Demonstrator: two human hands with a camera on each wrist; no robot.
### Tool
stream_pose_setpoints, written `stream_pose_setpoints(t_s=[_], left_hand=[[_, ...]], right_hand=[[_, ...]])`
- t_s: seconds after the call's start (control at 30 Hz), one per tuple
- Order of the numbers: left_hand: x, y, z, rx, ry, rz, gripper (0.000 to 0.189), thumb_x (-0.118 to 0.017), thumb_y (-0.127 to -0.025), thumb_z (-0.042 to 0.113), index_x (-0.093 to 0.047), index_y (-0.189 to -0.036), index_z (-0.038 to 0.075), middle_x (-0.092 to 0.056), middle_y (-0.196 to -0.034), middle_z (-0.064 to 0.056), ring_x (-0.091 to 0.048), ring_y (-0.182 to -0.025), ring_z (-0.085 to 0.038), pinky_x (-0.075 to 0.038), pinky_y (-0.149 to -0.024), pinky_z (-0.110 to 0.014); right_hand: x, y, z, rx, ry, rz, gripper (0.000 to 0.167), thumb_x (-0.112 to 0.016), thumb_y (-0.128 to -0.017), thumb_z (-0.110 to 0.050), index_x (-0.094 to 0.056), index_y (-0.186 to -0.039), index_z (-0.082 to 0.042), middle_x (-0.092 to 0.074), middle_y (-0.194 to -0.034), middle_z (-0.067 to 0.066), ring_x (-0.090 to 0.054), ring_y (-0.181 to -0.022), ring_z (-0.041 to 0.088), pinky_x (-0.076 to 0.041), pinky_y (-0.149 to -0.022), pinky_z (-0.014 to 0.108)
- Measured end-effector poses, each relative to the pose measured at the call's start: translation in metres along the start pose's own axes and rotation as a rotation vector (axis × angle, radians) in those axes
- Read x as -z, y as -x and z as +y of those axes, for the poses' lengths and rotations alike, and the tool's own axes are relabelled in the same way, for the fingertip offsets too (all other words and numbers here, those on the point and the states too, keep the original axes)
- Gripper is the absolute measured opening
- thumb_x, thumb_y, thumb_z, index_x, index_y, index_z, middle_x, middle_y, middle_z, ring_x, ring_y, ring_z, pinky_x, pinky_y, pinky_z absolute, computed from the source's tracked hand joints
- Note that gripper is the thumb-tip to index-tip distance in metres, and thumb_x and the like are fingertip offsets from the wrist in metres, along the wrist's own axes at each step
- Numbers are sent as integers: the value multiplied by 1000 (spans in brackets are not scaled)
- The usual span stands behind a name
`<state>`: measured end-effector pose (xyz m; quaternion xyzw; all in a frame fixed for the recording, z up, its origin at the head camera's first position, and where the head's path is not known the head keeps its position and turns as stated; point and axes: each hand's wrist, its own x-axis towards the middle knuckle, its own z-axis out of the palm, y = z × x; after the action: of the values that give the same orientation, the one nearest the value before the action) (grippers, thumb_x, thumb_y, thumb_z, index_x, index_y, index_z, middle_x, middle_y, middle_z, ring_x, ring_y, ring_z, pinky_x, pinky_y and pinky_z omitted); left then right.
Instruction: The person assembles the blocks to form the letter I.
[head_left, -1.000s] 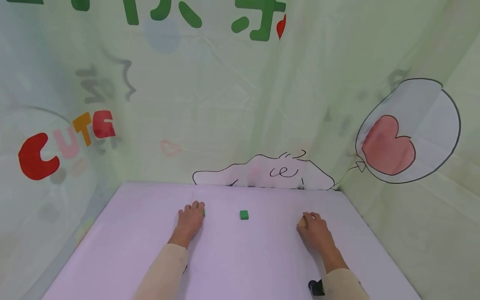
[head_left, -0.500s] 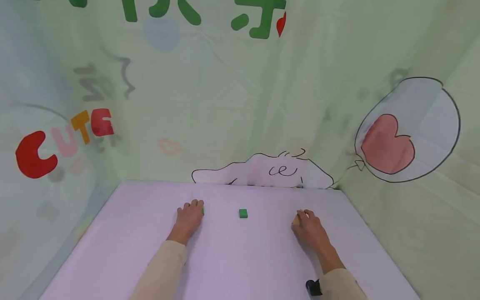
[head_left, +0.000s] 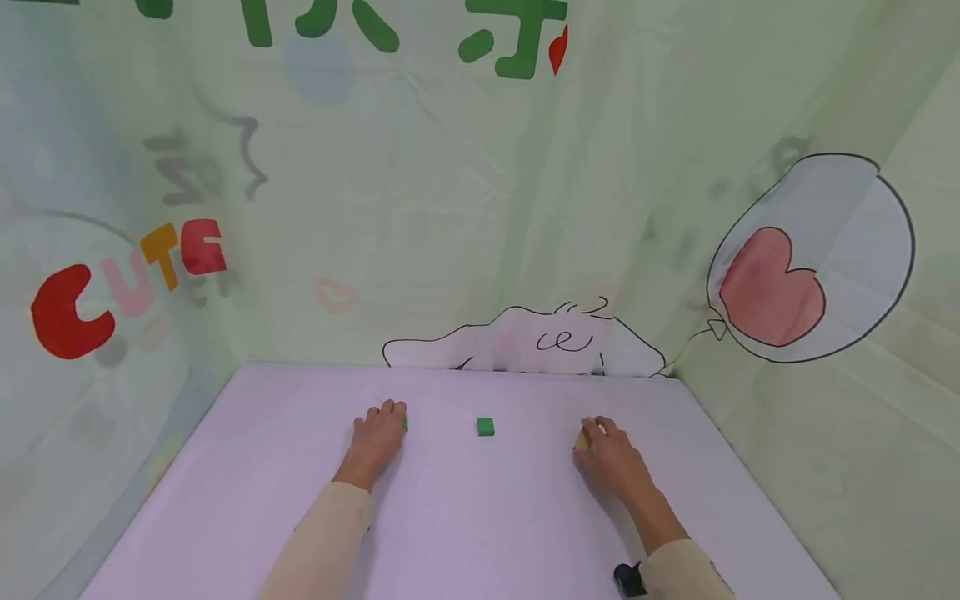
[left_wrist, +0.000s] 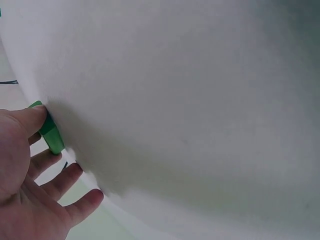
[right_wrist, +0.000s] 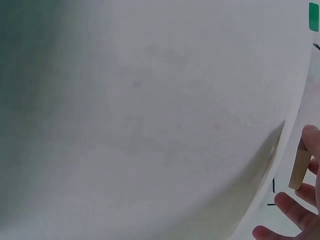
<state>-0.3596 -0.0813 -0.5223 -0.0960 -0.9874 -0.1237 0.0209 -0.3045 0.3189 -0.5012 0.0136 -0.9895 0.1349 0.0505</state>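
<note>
The loose block (head_left: 486, 427) rests on the table (head_left: 480, 517) between the hands, touching neither. To its left, the left hand (head_left: 378, 439) pinches a green block (left_wrist: 51, 132) between thumb and fingers, remaining fingers spread. To its right, the right hand (head_left: 611, 458) pinches a tan block (right_wrist: 300, 167) likewise, its other fingers fanned apart. Whether either held block touches the table cannot be determined. The step in hand appears to be positioning held blocks about the loose one. Apply even, light pressure on opposite faces; level each block before contact; guide it low and slowly. Hold the spread fingers away from the loose block, as they could knock it. Lateral room is available on both sides of the loose block. The rear edge, backed by the printed sheet (head_left: 420, 208), lies near the fingertips: limit forward travel. Side edges stand well apart from both hands.
</note>
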Motion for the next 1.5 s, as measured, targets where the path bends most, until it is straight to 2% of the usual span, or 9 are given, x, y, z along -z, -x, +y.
stream_pose_setpoints(t_s=[0.2, 0.4, 0.57, 0.7, 1.0, 1.2, 1.5], left_hand=[[0, 0, 2, -1, 14, 5, 33, -59, -104, 12, -53, -135, 6, -57, -135, -20, -57, -119, -46, -50, -92, -65], [2, 0, 3, 14, 27, -20, 33, -55, -106, 11, -52, -138, 6, -55, -138, -19, -55, -122, -45, -49, -95, -65], [3, 0, 3, 19, 23, -37, 34, -55, -106, 11, -52, -139, 6, -55, -138, -19, -54, -122, -45, -48, -97, -64], [3, 0, 1, 18, 12, -28, 34, -58, -105, 12, -53, -138, 6, -56, -139, -19, -55, -123, -45, -48, -97, -64], [1, 4, -3, -50, -27, 57, 35, -67, -101, 19, -57, -132, 5, -58, -134, -23, -57, -121, -46, -51, -93, -62], [1, 7, -8, -58, -23, 108, 39, -68, -101, 26, -59, -134, 5, -58, -134, -23, -58, -122, -43, -50, -95, -59], [13, 13, -5, -54, -5, 129, 41, -67, -101, 26, -61, -136, 6, -58, -136, -24, -56, -127, -43, -44, -105, -63]], right_hand=[[2, 5, -6, 31, 9, -4, 58, -67, -97, -23, -51, -147, 0, -46, -148, 31, -55, -125, 50, -51, -94, 66], [1, 6, -7, 65, 24, 15, 57, -68, -97, -24, -52, -146, 1, -48, -147, 30, -56, -123, 49, -52, -92, 65], [-1, 5, -11, 62, 27, 3, 57, -67, -97, -24, -52, -146, 0, -48, -148, 30, -57, -124, 48, -52, -94, 64], [0, 7, -15, 58, 29, -16, 59, -69, -97, -25, -52, -147, 0, -48, -148, 29, -57, -124, 47, -52, -94, 63], [-2, 11, -18, 88, 45, 7, 60, -74, -96, -27, -53, -146, -1, -51, -145, 26, -58, -122, 45, -53, -93, 62], [-3, 12, -20, 120, 43, 22, 58, -76, -94, -26, -56, -144, -2, -53, -142, 27, -60, -118, 45, -54, -91, 62], [-3, 16, -24, 108, 30, 24, 56, -75, -94, -27, -57, -143, -5, -53, -141, 27, -62, -116, 44, -55, -89, 61]])
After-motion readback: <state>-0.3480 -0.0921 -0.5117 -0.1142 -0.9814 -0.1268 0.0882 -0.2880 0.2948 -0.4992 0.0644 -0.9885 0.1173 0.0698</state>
